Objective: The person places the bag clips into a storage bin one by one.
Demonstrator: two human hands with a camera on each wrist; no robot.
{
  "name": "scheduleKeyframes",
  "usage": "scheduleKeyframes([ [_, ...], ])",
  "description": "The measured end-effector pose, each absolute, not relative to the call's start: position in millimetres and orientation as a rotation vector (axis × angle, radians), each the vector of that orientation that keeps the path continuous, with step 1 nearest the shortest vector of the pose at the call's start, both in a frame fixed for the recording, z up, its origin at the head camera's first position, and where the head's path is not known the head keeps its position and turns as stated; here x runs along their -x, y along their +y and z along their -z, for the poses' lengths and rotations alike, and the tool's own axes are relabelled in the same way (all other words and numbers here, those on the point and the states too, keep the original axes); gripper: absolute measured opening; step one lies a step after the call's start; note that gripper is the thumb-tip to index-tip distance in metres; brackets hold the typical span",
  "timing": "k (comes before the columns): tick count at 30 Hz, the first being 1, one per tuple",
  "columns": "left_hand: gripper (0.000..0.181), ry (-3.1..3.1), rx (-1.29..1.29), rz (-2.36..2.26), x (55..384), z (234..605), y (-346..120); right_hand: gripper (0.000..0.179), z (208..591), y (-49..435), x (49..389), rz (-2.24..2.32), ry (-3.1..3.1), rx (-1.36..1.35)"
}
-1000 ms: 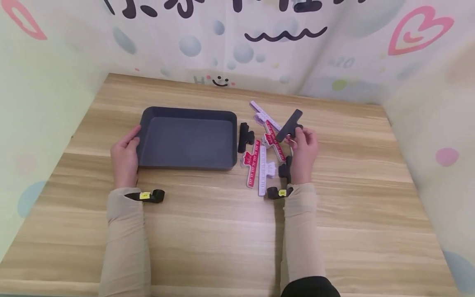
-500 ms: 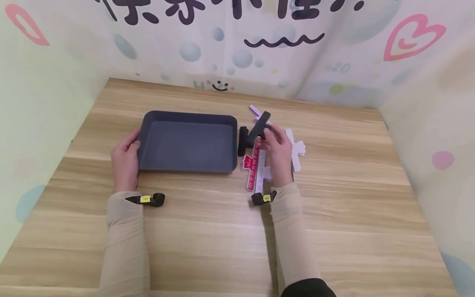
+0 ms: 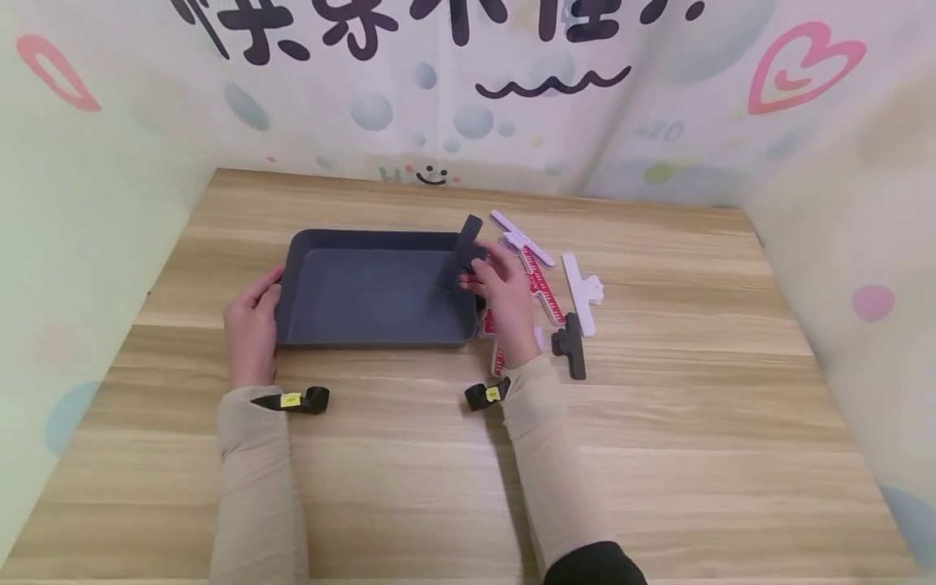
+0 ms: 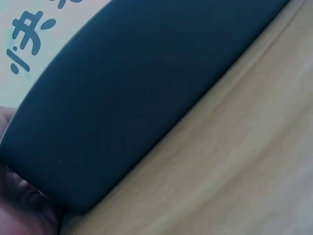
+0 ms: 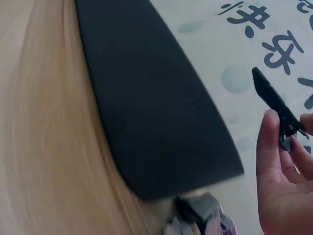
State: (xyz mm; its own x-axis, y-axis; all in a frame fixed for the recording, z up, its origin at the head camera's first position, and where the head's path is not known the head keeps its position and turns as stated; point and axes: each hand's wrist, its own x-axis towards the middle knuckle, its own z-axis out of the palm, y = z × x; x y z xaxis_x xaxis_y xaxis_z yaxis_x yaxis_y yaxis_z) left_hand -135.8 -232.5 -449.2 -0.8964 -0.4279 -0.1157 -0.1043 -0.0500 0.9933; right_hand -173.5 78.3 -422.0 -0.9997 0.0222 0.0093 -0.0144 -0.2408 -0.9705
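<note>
My left hand (image 3: 251, 333) holds the left end of a dark grey rectangular tray (image 3: 366, 296), thumb by the rim. In the left wrist view, the tray's outer wall (image 4: 137, 83) fills much of the picture and curled fingers (image 4: 24, 196) show at its corner. Between thumb and fingers, my right hand (image 3: 504, 305) pinches a black bar clip (image 3: 468, 236), raised over the tray's right end. The right wrist view shows this clip (image 5: 271, 95) tilted and apart from the tray wall. No other clip can be seen inside the tray.
Right of the tray lie a lavender ruler clip (image 3: 537, 250), a red ruler clip (image 3: 544, 296), a white clip (image 3: 582, 296) and another black clip (image 3: 575, 349). My right hand partly covers more clips, including a red one (image 3: 499, 361). A printed curtain (image 3: 292, 122) stands behind the table.
My right hand has carried the black clip leftward from above the clip pile to over the tray's right end. My left hand keeps its hold on the tray.
</note>
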Motion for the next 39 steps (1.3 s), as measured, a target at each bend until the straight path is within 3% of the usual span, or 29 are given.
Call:
scheduleKeyframes([
  [13, 0.029, -2.073, -0.609, 1.944, 134.1, 453.8, -235.1, 0.035, 413.9, 41.0, 170.7, -2.553, -2.021, -0.193],
  [30, 0.033, -2.107, -0.588, 1.961, 133.1, 460.2, -232.0, 0.033, 426.4, -2.7, 176.8, -2.61, -1.947, -0.055],
  [39, 0.034, -2.135, -0.596, 1.882, 133.0, 448.6, -238.1, 0.033, 432.5, -19.2, 177.0, -2.638, -2.01, -0.133],
])
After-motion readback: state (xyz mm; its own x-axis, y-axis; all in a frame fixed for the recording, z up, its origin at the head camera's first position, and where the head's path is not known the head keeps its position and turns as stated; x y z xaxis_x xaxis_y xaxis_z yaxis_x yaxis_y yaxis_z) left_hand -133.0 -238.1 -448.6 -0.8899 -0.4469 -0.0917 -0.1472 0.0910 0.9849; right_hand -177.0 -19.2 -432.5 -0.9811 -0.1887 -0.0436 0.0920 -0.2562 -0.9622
